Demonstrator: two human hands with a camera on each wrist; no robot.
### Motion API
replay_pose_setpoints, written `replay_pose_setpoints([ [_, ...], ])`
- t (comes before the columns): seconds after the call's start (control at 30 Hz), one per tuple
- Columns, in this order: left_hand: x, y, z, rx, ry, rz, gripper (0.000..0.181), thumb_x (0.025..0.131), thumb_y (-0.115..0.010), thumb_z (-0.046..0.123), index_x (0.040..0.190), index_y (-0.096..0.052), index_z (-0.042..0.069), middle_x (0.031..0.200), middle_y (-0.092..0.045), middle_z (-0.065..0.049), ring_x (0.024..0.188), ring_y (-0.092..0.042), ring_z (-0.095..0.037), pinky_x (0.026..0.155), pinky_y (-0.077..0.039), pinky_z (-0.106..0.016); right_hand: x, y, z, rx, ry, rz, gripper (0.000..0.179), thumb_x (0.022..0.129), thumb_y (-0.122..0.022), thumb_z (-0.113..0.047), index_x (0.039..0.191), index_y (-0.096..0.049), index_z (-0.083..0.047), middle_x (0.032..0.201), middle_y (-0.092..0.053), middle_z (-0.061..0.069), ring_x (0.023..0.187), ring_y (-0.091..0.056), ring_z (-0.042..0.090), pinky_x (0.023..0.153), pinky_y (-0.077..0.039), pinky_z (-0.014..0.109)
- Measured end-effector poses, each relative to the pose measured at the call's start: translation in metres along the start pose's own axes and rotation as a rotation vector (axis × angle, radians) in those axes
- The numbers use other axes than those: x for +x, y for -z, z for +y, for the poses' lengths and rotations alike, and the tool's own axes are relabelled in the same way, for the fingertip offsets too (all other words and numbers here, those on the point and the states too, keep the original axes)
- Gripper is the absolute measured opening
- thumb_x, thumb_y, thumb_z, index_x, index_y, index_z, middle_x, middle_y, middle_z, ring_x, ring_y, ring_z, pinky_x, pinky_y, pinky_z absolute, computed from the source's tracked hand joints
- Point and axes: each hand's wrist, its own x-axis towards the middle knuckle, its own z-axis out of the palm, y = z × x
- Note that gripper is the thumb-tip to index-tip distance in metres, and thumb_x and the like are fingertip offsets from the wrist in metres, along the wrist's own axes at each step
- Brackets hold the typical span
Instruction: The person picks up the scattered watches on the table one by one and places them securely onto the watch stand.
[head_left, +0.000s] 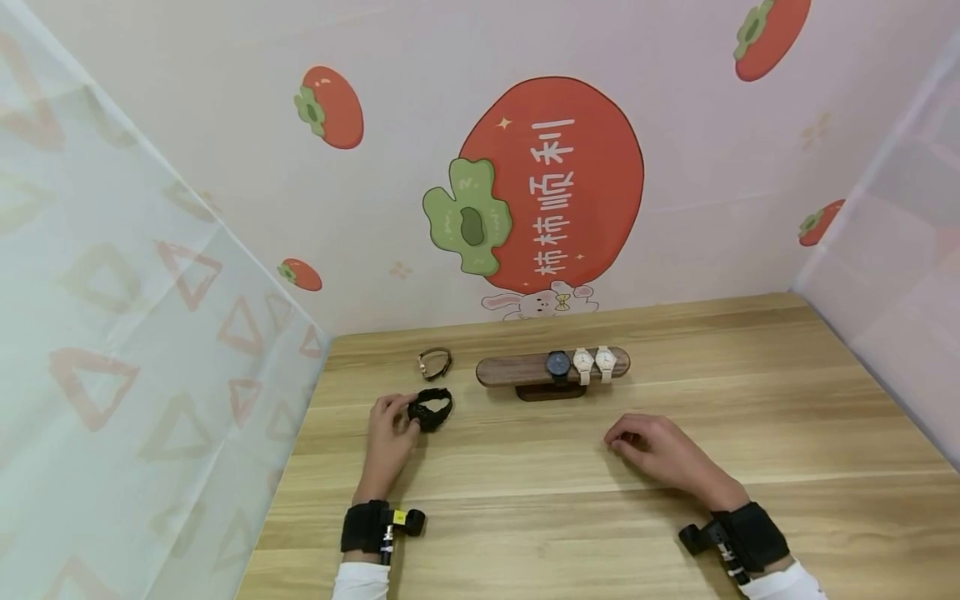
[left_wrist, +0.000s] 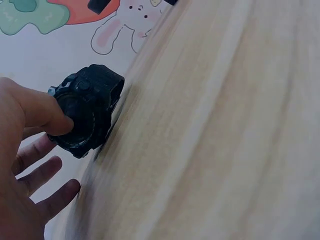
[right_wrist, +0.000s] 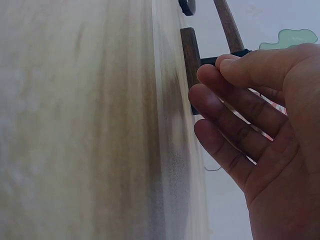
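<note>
My left hand pinches a black sports watch at the left of the table, thumb on one side and fingers on the other. In the left wrist view the thumb lies across the round face of the black watch, and its strap forms a closed loop. Just behind it lies a slim wristwatch with a dark strap. My right hand holds nothing; its fingers hang loosely curled low over the table, in front of a wooden watch stand.
On the stand's right half sit a dark-faced watch and two pale watches, one beside the other. The wooden table meets a printed back wall and side walls.
</note>
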Motion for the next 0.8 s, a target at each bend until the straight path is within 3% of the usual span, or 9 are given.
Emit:
replay_pose_setpoints([
  [0.1, -0.001, -0.001, 0.0, -0.016, 0.011, -0.006, 0.033, 0.098, -0.069, -0.003, 0.131, -0.072, 0.003, 0.14, -0.051, -0.016, 0.132, -0.049, -0.033, 0.113, -0.048, -0.054, -0.001, 0.001, -0.001, 0.006, 0.0, -0.003, 0.015, 0.094, -0.081, -0.009, 0.104, -0.08, -0.02, 0.099, -0.077, -0.007, 0.088, -0.066, -0.001, 0.076, -0.059, 0.025],
  [0.37, -0.003, -0.003, 0.001, -0.05, -0.037, -0.007, 0.023, 0.095, -0.076, -0.004, 0.116, -0.075, 0.006, 0.142, -0.061, -0.015, 0.136, -0.052, -0.034, 0.109, -0.05, -0.055, -0.001, 0.001, 0.001, 0.012, -0.002, 0.004, 0.015, 0.094, -0.081, -0.009, 0.103, -0.08, -0.021, 0.099, -0.077, -0.01, 0.087, -0.065, -0.002, 0.075, -0.059, 0.025],
  [0.57, -0.006, -0.007, 0.004, -0.068, 0.017, -0.016, 0.026, 0.095, -0.08, 0.003, 0.119, -0.076, 0.009, 0.147, -0.06, -0.02, 0.131, -0.057, -0.036, 0.105, -0.052, -0.049, 0.0, 0.001, 0.0, 0.016, -0.002, 0.0, 0.015, 0.095, -0.081, -0.008, 0.103, -0.08, -0.021, 0.098, -0.077, -0.009, 0.087, -0.065, -0.002, 0.074, -0.059, 0.024],
  [0.8, -0.009, -0.011, 0.01, -0.152, 0.082, -0.035, 0.026, 0.097, -0.08, 0.013, 0.123, -0.076, 0.013, 0.138, -0.063, -0.013, 0.119, -0.063, -0.027, 0.101, -0.052, -0.034, 0.0, 0.001, 0.0, 0.017, -0.011, -0.005, 0.014, 0.095, -0.081, -0.009, 0.103, -0.08, -0.02, 0.099, -0.078, -0.007, 0.087, -0.065, -0.002, 0.074, -0.058, 0.024],
])
